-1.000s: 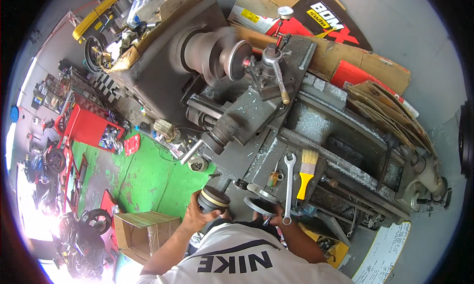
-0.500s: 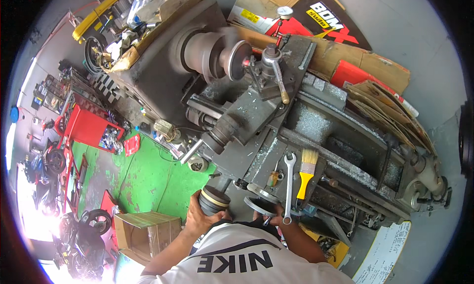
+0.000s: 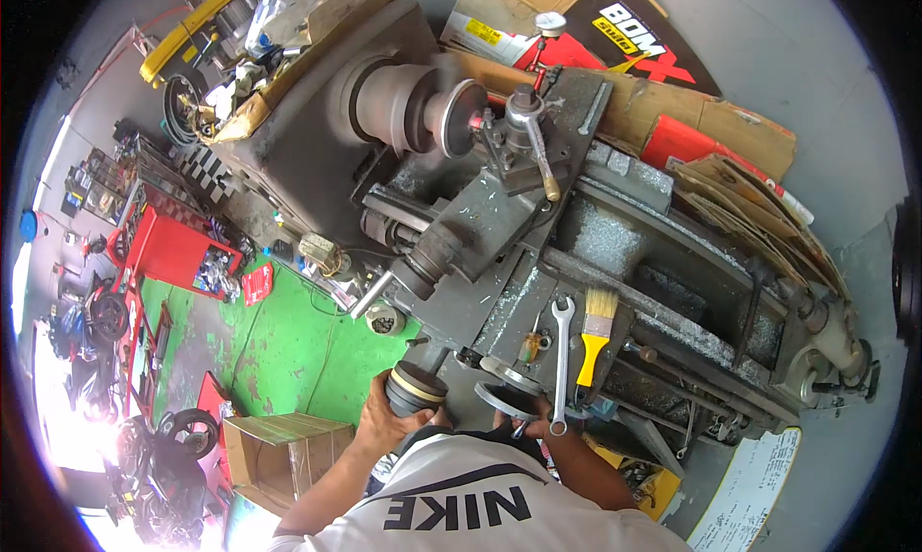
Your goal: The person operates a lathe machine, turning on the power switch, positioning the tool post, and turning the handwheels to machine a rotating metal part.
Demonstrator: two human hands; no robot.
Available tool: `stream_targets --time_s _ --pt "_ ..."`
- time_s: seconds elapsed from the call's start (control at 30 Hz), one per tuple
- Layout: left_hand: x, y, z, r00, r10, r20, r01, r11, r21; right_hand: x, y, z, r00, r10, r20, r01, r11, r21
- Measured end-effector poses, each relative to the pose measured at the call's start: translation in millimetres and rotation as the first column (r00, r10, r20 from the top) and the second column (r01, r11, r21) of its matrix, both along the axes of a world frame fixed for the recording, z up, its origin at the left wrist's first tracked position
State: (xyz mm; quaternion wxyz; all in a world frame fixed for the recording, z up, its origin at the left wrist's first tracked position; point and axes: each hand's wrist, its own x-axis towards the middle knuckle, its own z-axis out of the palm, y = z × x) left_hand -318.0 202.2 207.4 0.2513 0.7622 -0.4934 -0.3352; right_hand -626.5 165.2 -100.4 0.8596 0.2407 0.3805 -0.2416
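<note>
My left hand (image 3: pixel 382 420) grips a dark round knob with a pale band (image 3: pixel 416 384) at the front of a grey metal lathe (image 3: pixel 451 298). My right hand (image 3: pixel 541 420), partly hidden, is closed at a silver-rimmed handwheel (image 3: pixel 506 400), beside a long spanner (image 3: pixel 563 365). A yellow-handled brush (image 3: pixel 595 346) lies just right of the spanner. Higher up, the blurred chuck (image 3: pixel 389 106) carries a round workpiece (image 3: pixel 461 118), with the tool post (image 3: pixel 528 134) against its right side.
Cardboard sheets (image 3: pixel 730 120) line the lathe's back. A clutter-topped housing (image 3: pixel 307 101) stands upper left. Leftward are a red cabinet (image 3: pixel 173 250), a motorcycle (image 3: pixel 154 475) and an open cardboard box (image 3: pixel 264 456) on green flooring. A white board (image 3: pixel 749 485) lies lower right.
</note>
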Motion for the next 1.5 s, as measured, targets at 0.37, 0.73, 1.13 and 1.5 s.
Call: stream_targets --time_s 0.37,0.73,1.13,1.5 --pt "-13 -1 7 0.996 -0.008 0.093 0.018 0.994 -0.109 1 -1 2 0.998 0.0 0.056 0.002 1.0 -0.02" --pt "-21 -2 12 0.989 -0.001 0.146 0.022 0.99 -0.138 -2 0 2 0.998 -0.012 0.067 0.013 1.0 -0.016" --pt "-17 3 1 0.973 -0.031 0.229 0.076 0.979 -0.191 -2 -1 1 0.997 -0.012 0.079 0.014 1.0 -0.026" --pt "-15 -2 14 0.972 -0.041 0.233 0.071 0.99 -0.121 -1 -2 1 0.99 -0.008 0.14 0.015 0.999 -0.05"
